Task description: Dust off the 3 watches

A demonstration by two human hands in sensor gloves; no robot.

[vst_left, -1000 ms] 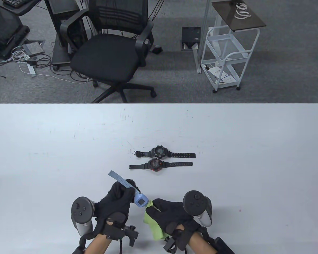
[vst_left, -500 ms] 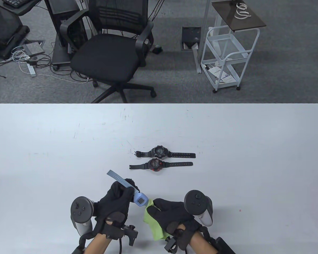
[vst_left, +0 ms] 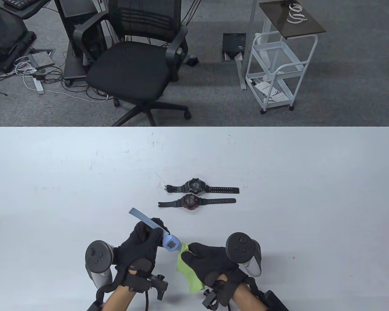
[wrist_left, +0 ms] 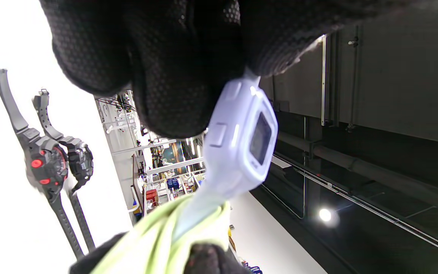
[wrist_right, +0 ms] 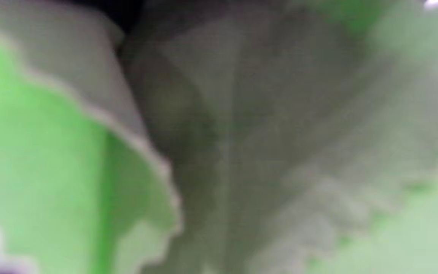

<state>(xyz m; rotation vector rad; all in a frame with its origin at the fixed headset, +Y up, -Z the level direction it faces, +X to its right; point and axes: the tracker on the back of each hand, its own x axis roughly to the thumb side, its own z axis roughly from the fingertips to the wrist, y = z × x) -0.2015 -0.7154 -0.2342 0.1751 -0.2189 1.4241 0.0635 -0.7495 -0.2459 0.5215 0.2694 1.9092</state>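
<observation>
The left hand is held above the near edge of the white table, its gloved fingers curled round the strap of a pale blue watch just behind the case. The right hand, close beside it on the right, has its fingers closed over a lime-green cloth and pinches the cloth around the watch's near strap, right against the case. A grey tracker sits on the back of each hand.

The blue watch has a square, rounded plastic case with a small dark rectangular screen and moulded side buttons, seen clearly in the left wrist view. Its far strap, pierced with a row of holes, sticks out up and to the left past the left fingers; the other strap vanishes into the folds of the cloth. The right wrist view shows only blurred green cloth with a scalloped edge.

Farther out, near the middle of the table, two dark watches lie flat with straps stretched left to right, parallel and just apart. The farther one is a black watch with a round chunky case; the nearer is a black and red watch with red accents around its dial.
</observation>
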